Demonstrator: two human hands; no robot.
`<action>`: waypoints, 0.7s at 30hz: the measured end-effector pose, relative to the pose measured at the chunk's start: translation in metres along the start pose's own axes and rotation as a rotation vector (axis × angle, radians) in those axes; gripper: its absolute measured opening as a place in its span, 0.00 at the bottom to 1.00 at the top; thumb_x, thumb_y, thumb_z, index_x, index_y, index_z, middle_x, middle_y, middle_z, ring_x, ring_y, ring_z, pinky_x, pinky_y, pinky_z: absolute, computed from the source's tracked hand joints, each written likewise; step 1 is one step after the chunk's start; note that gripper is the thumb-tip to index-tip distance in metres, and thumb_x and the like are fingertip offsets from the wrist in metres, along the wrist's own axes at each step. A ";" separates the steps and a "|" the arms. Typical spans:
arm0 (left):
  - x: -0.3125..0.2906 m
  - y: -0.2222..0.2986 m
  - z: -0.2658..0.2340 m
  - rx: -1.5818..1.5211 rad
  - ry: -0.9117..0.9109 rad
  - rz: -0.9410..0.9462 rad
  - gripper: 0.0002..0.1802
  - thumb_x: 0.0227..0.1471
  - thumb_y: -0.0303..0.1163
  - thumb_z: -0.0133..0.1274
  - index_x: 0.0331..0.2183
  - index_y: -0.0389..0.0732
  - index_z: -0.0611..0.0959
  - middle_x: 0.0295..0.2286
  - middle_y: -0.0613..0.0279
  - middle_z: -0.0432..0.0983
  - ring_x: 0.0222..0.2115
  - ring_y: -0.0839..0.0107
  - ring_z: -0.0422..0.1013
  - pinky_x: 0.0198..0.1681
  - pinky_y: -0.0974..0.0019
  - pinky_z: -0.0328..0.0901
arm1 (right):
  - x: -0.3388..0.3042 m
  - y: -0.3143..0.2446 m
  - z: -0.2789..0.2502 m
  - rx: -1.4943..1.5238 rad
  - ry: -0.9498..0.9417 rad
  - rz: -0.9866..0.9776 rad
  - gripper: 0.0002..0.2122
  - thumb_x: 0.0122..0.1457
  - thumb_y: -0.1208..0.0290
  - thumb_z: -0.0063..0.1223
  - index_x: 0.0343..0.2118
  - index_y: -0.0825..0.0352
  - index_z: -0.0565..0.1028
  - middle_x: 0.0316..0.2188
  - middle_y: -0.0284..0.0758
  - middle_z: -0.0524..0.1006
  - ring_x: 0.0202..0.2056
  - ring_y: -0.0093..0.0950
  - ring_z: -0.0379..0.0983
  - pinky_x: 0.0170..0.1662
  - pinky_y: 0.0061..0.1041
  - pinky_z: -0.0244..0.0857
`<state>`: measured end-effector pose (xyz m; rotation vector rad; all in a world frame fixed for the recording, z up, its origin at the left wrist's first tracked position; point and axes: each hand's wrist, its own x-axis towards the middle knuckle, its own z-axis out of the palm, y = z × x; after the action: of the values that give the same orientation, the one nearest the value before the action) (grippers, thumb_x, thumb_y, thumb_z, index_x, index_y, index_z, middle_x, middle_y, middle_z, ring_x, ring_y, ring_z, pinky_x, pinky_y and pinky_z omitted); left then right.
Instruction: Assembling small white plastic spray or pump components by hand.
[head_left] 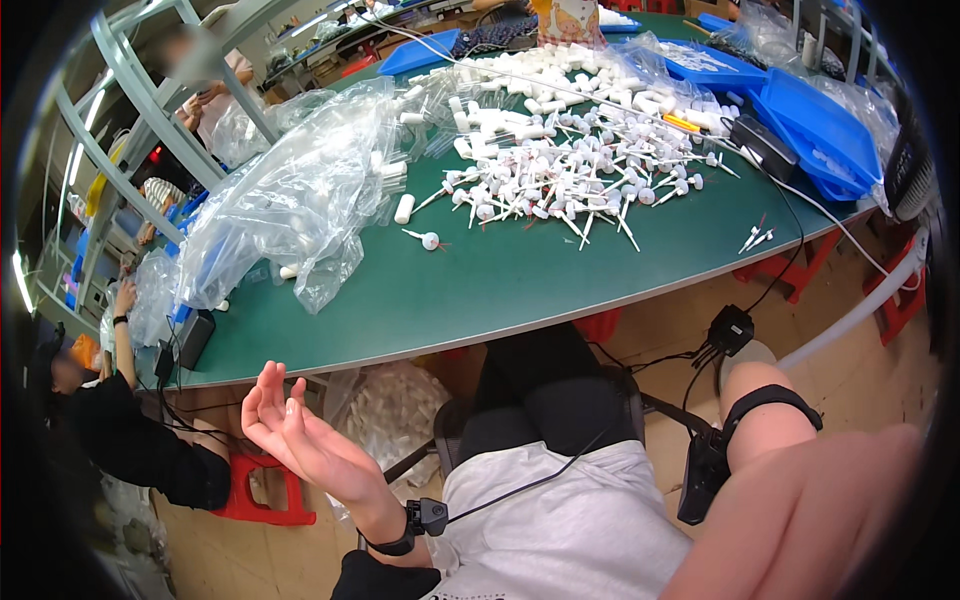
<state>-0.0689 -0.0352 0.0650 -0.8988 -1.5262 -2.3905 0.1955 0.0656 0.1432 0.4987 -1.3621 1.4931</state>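
Note:
My left hand [310, 435] is raised in front of the table's near edge, palm up. Its fingers are loosely bent and apart, holding nothing. A black strap with a small device [430, 516] circles that wrist. My right hand [815, 520] looms large at the lower right, very close, partly cut off; its fingers cannot be made out. Another black strap [770, 397] goes round the right arm. On the green table [480, 290] lies a heap of white round-headed pieces with thin stems [560, 180]. One such piece [430, 240] lies apart, near a white cylinder [404, 208].
Clear plastic bags [290, 190] cover the table's left part. White cylinders [590, 65] pile up behind the heap. Blue trays [815, 130] and a white cable [835, 208] lie at right. A person [130, 430] sits at left by a red stool [265, 490]. Black cables [690, 350] hang below.

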 end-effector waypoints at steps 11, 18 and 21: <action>-0.005 -0.008 -0.004 0.083 -0.081 -0.074 0.19 0.51 0.30 0.40 0.45 0.38 0.59 0.47 0.51 0.62 0.50 0.64 0.58 0.54 0.61 0.50 | -0.004 0.002 0.003 0.040 -0.021 0.030 0.04 0.46 0.81 0.49 0.26 0.75 0.70 0.21 0.42 0.73 0.20 0.30 0.70 0.21 0.26 0.62; -0.014 -0.019 -0.007 0.158 -0.201 -0.217 0.21 0.51 0.30 0.41 0.47 0.40 0.57 0.47 0.51 0.63 0.51 0.64 0.58 0.53 0.61 0.51 | 0.004 0.008 0.012 0.046 -0.044 0.028 0.04 0.46 0.81 0.49 0.25 0.75 0.70 0.20 0.41 0.72 0.20 0.30 0.69 0.21 0.26 0.61; -0.017 -0.023 -0.010 0.172 -0.210 -0.216 0.22 0.51 0.30 0.41 0.48 0.40 0.57 0.47 0.51 0.63 0.51 0.64 0.59 0.53 0.61 0.51 | 0.013 0.009 0.006 0.049 -0.055 0.027 0.04 0.46 0.81 0.49 0.25 0.75 0.70 0.20 0.41 0.72 0.19 0.30 0.69 0.21 0.26 0.61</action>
<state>-0.0692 -0.0360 0.0351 -1.0200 -1.9661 -2.3169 0.1806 0.0664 0.1512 0.5580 -1.3826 1.5472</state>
